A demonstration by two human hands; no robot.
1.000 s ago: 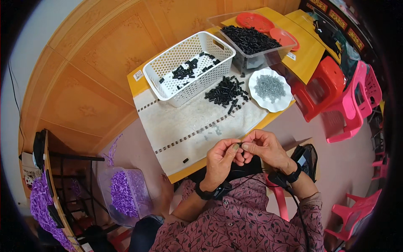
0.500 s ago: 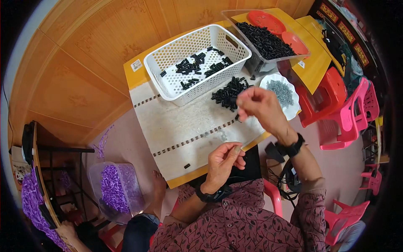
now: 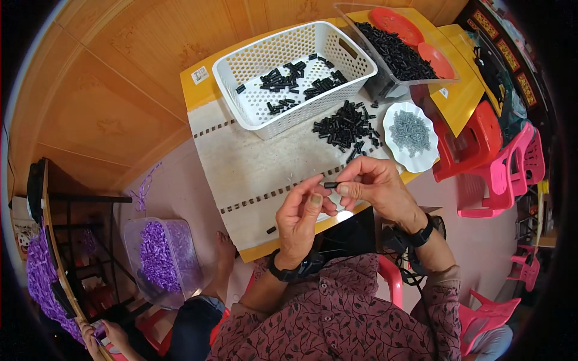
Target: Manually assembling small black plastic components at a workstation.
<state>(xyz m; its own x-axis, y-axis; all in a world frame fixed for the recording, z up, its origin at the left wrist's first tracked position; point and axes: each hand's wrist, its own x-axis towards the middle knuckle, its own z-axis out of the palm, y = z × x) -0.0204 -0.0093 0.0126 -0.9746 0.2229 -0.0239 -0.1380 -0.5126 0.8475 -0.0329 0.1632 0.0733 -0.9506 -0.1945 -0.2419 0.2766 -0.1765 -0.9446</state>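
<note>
My right hand [image 3: 382,189] pinches a short black plastic tube [image 3: 330,185] between thumb and fingers, holding it sideways over the table's near edge. My left hand [image 3: 300,219] is close beside it, its index fingertip near the tube's left end. Its thumb and fingers are curled together, and whatever is between them is too small or hidden to make out. Beyond my hands lies a loose pile of black tubes [image 3: 344,126]. To the right of the pile, a white scalloped dish [image 3: 394,157] holds many small clear grey pieces [image 3: 410,132].
A white perforated basket [image 3: 283,126] with black tubes stands at the back. Behind it on the right is a clear bin [image 3: 385,90] full of them. One tube [image 3: 271,230] lies near the front edge. Left, a tub of purple pieces [image 3: 186,253] sits by another person's foot [image 3: 226,249].
My right hand has come back from the pile toward my left hand and now holds a black tube. The left hand has risen slightly and turned, its fingers pointing up toward the tube.
</note>
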